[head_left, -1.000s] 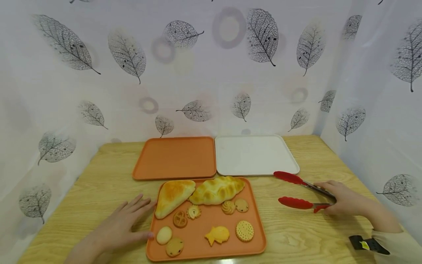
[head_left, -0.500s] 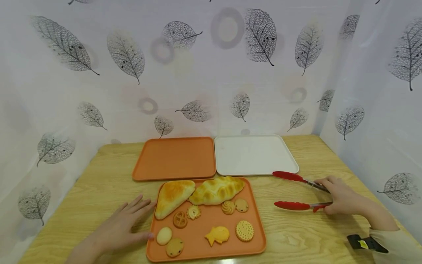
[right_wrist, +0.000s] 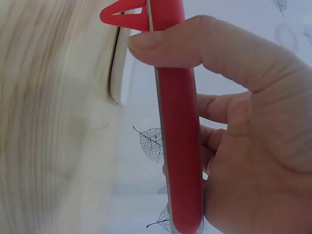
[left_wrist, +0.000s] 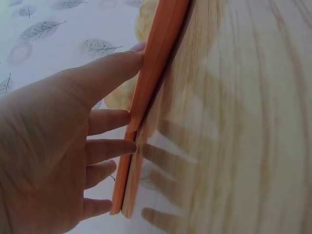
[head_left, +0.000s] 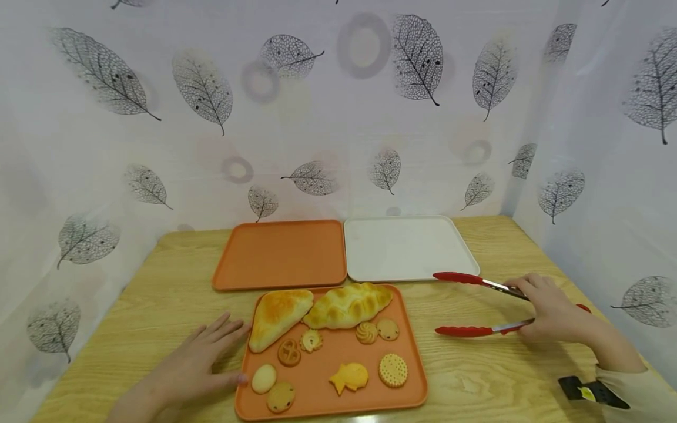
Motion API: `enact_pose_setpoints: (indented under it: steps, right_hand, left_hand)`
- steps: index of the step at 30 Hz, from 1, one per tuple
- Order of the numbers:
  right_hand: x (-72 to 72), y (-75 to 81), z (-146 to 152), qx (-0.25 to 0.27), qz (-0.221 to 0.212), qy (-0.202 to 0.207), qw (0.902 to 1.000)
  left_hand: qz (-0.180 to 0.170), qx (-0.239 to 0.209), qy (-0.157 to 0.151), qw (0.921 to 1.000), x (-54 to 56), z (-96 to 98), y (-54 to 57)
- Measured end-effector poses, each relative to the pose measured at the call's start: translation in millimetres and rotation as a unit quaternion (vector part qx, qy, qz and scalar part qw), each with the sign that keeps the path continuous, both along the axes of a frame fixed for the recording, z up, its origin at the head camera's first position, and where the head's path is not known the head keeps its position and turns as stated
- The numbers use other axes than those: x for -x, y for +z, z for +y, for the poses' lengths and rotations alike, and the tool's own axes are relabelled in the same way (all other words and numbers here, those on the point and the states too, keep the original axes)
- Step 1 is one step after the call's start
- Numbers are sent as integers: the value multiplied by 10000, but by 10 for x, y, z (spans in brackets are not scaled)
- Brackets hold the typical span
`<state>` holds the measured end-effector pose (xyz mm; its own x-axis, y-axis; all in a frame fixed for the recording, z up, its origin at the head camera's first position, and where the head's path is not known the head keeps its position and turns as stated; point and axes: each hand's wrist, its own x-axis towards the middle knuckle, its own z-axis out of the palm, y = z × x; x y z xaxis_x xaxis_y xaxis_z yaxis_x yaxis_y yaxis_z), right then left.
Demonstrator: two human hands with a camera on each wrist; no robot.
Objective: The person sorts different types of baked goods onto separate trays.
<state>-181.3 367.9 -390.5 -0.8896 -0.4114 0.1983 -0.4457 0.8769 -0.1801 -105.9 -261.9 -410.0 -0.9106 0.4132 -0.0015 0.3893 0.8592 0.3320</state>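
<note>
In the head view my right hand [head_left: 555, 311] grips red-tipped metal tongs [head_left: 468, 331], held over the right of the table with their two arms spread apart. The right wrist view shows the thumb laid across a red handle [right_wrist: 180, 136], the fingers behind it. My left hand [head_left: 190, 370], fingers extended, touches the left edge of the near orange tray [head_left: 307, 373]. On that tray lie a triangular bread [head_left: 280, 317], a braided bread [head_left: 349, 305], a fish-shaped cookie [head_left: 349, 377], a pretzel-shaped cookie [head_left: 289, 352], a round dotted biscuit [head_left: 393, 370] and several other small cookies.
Behind the near tray, a second orange tray [head_left: 280, 255] and a white tray [head_left: 409, 249] stand side by side with nothing on them. A leaf-patterned curtain [head_left: 338, 117] encloses the back and sides of the wooden table [head_left: 476, 376].
The tongs' red tips have spread further apart and shifted slightly left. A red handle end now shows behind my right hand. My left hand and the food have stayed in place.
</note>
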Motion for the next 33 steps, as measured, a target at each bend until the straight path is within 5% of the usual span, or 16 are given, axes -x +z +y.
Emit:
enact_pose_setpoints:
  steps: [9, 16, 20, 33]
  right_hand:
    - [-8, 108, -42, 69, 354, 463, 9983]
    - [36, 217, -83, 66, 666, 759, 9949]
    - [87, 275, -188, 105, 807, 955, 9921]
    - [297, 397, -632, 357, 471, 1455, 9876]
  left_hand:
    - [-183, -55, -444, 9988, 32, -39, 3]
    - [268, 357, -644, 9969, 82, 9, -34]
    - [204, 507, -570, 9969, 109, 72, -1]
    - [162, 905, -711, 9932, 182, 198, 102]
